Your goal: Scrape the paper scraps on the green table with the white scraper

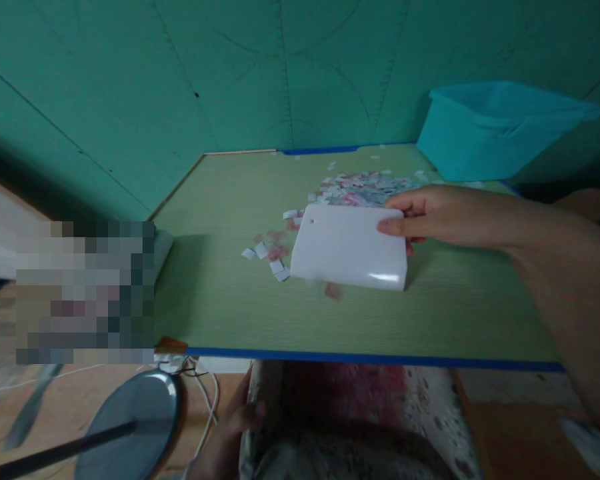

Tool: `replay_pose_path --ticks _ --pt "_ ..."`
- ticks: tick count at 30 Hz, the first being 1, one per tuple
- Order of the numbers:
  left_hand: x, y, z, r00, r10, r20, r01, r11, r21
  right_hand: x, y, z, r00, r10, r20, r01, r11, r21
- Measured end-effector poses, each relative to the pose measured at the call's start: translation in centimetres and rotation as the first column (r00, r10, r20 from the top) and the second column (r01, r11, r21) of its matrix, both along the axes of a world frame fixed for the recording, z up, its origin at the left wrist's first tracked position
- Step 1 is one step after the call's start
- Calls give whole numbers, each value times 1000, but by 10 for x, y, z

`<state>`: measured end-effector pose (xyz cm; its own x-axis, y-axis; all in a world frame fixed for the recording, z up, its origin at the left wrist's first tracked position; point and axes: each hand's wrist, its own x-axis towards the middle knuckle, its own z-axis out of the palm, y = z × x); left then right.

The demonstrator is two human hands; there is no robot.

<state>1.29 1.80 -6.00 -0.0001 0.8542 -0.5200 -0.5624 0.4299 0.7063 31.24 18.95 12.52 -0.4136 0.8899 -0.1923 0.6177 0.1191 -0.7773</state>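
My right hand grips a white plastic scraper by its right end, thumb on top and fingers beneath. The scraper is a glossy plate with a small hole near its far left corner, tilted over the green tabletop. Behind it lies a pile of small paper pieces, whitish, pink and pale green. Some loose pieces are scattered to its left. Below the table's front edge, my left hand is closed around the left side of an open container with reddish and speckled contents; its fingers are partly hidden.
A turquoise plastic bin stands at the back right against the green wall. Blue trim runs along the table's front edge. At lower left are a round dark base with a pole and white cables. A pixelated patch covers the left side.
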Motion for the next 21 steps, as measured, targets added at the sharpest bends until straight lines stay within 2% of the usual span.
replay_pose_path --ticks 2,4,7,9,12,14,17,21 --pt "-3 0 2 995 -91 -48 91 996 -4 -2 -3 4 1000 20 -2 -20 1000 -14" --pt "-6 -3 4 984 -159 -86 157 987 -33 -1 -3 5 999 -27 -42 28 999 20" --pt "-8 -8 5 987 -128 -100 121 990 -69 3 2 3 992 -90 -90 98 992 81" --pt "-10 -11 4 990 -126 -69 122 991 -64 6 4 -1 998 -43 -41 46 996 81" --pt "-14 -12 1 981 -194 -31 192 981 -39 6 2 -2 988 137 66 -137 991 -7" --pt "-14 -13 2 973 -231 -14 231 973 -28 4 -2 0 976 202 76 -198 979 -52" --pt "-13 -15 6 969 -245 33 246 969 -32 -1 -6 4 992 129 8 -129 992 -5" --pt "-17 -14 2 970 -223 -93 216 973 -76 -11 -7 4 992 -13 -122 25 995 96"
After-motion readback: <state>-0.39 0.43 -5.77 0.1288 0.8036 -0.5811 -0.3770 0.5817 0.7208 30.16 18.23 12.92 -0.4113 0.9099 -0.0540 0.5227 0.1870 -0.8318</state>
